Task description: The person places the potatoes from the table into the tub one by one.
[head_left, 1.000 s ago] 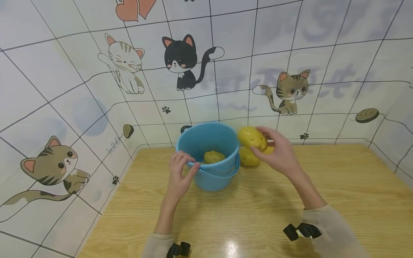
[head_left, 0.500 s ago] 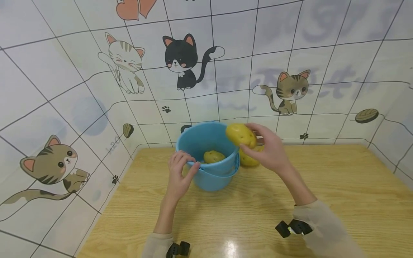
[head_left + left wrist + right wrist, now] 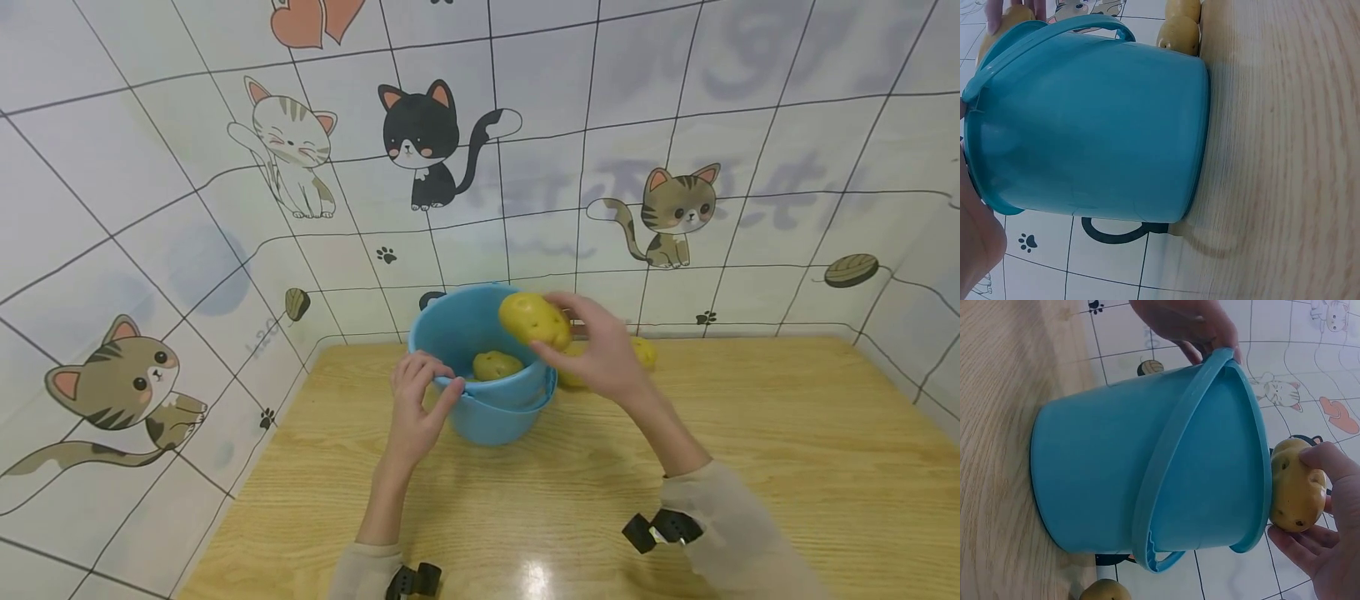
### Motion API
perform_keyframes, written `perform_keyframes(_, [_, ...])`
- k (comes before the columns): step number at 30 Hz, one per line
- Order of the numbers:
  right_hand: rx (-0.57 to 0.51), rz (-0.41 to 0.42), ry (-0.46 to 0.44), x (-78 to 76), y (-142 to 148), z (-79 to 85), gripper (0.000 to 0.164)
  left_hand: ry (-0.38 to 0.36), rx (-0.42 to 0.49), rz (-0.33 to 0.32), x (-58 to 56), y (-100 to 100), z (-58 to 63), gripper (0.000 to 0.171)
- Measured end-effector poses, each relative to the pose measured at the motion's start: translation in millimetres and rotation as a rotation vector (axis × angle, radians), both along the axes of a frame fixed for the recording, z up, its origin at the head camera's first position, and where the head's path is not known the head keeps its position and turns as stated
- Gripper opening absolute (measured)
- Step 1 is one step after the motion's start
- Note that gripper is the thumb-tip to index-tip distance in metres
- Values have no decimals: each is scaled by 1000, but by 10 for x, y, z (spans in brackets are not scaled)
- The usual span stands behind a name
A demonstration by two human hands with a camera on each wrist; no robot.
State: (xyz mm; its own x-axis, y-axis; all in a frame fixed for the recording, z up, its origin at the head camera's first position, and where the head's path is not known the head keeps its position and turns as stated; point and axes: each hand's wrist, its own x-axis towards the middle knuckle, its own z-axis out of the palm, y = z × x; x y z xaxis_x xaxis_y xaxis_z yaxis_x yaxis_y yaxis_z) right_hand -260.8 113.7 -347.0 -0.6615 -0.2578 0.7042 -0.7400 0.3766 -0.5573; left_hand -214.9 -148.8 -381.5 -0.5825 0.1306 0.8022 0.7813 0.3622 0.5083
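A light-blue bucket (image 3: pixel 491 421) stands upright on the wooden table, its handle hanging down along the front. One yellow potato (image 3: pixel 497 365) lies inside it. My left hand (image 3: pixel 417 408) grips the near-left rim, thumb on the near side. Over the right part of the bucket's mouth, my right hand (image 3: pixel 603 350) holds another yellow potato (image 3: pixel 534 320) between thumb and fingers. The right wrist view shows this held potato (image 3: pixel 1297 485) just above the rim. Beyond my right hand, more potatoes (image 3: pixel 643 352) lie on the table, partly hidden by the hand and bucket.
The wooden table (image 3: pixel 787 433) meets a tiled-pattern wall (image 3: pixel 540 208) with cartoon cats right behind the bucket. Another wall (image 3: pixel 120 250) closes off the left side. Two potatoes (image 3: pixel 1179 34) show beside the bucket in the left wrist view.
My right hand has carried the potato leftward from beside the bucket to over its mouth. The potatoes behind it have come partly into sight. My left hand has stayed on the rim.
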Motion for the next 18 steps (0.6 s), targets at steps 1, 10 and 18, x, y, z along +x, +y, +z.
perform_keyframes(1, [-1, 6, -5, 0, -15, 2, 59, 2, 0, -1, -2, -1, -2, 8])
perform_keyframes(10, [21, 43, -32, -24, -163, -10, 60, 43, 0, 10, -40, -12, -47, 7])
perform_keyframes(18, [51, 26, -49, -40, -230, -29, 59, 19, -5, 5, -2, -8, -6, 9])
